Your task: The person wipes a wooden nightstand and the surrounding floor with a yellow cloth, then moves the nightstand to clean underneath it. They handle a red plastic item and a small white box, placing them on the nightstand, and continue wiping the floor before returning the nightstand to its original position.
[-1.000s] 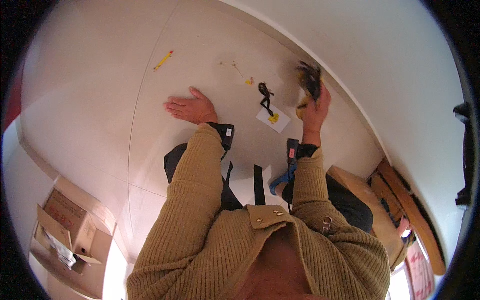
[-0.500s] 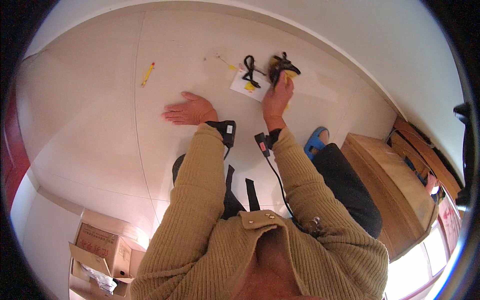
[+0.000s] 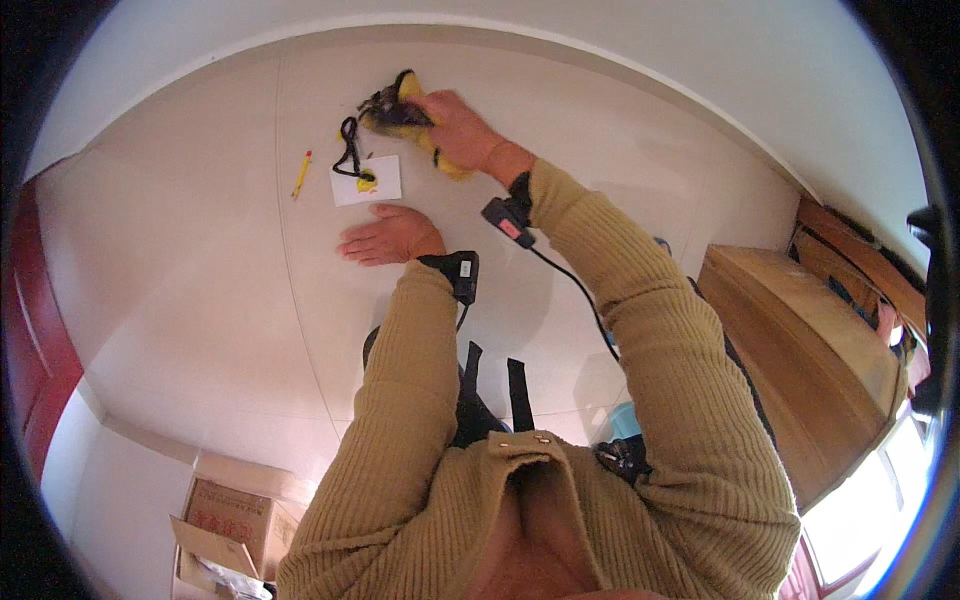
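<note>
My right hand (image 3: 462,132) reaches to the far middle of the pale floor, its fingers closed on a soft-looking yellow-and-black bundle (image 3: 398,112). The bundle is smeared by motion, so its kind is unclear. A looped black cord (image 3: 347,150) runs beside it down to a yellow patch (image 3: 366,181) on a white card (image 3: 386,192). Just nearer than the card, my left hand (image 3: 392,237) is flat with fingers stretched out, holding nothing. A thin yellow stick with a red end (image 3: 302,174), like a pencil or pen, lies left of the card.
A wall edge curves along the far side. Brown wooden furniture (image 3: 790,350) stands at the right, and an opened cardboard box (image 3: 230,520) at the lower left. A dark red door (image 3: 35,330) is at the far left. From my right wrist device (image 3: 508,224) hangs a black cable (image 3: 575,283).
My right hand has swept left with the yellow-and-black bundle. The white card and black cord have also shifted left, close to the yellow stick. My left hand has barely moved.
</note>
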A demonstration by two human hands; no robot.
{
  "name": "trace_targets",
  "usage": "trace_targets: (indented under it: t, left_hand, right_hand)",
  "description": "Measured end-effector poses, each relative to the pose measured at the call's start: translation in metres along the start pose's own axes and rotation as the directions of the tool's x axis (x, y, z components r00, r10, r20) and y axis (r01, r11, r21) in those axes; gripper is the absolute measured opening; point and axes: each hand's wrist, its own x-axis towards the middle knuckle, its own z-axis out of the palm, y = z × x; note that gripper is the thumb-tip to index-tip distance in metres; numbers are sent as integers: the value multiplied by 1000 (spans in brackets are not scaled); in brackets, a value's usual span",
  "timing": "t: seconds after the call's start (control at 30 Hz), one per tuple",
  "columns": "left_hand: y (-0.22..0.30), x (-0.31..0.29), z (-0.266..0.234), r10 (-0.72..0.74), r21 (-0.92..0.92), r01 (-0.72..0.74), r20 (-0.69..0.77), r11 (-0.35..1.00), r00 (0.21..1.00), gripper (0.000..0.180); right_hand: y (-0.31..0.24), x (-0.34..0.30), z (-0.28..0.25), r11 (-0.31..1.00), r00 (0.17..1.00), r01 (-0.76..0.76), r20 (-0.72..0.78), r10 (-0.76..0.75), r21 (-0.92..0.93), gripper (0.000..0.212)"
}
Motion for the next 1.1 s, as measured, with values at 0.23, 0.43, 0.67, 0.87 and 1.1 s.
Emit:
trace_targets:
  t: [0.23, 0.43, 0.67, 0.87, 1.1]
  left_hand:
    - [-7, 4, 11, -19, 2, 19, -25, 1000, 1000, 65]
    - [13, -10, 31, 260, -263, -202, 210, 943, 943, 66]
    - [10, -14, 15, 302, -360, -206, 234, 910, 924, 67]
    - [10, -13, 43, 398, -418, -267, 266, 868, 878, 67]
    - [17, -16, 44, 371, -415, -240, 272, 878, 888, 68]
  right_hand:
    - [64, -32, -38, 931, 900, -195, -434, 44, -310, 48]
    - [53, 19, 41, 951, 847, -41, -515, -129, -305, 46]
    - [-25, -11, -21, 994, 996, -11, -84, 2, -111, 57]
    - [-33, -147, -142, 952, 955, -245, 123, 270, -184, 41]
    - [-79, -287, -249, 804, 599, -392, 539, 592, -448, 38]
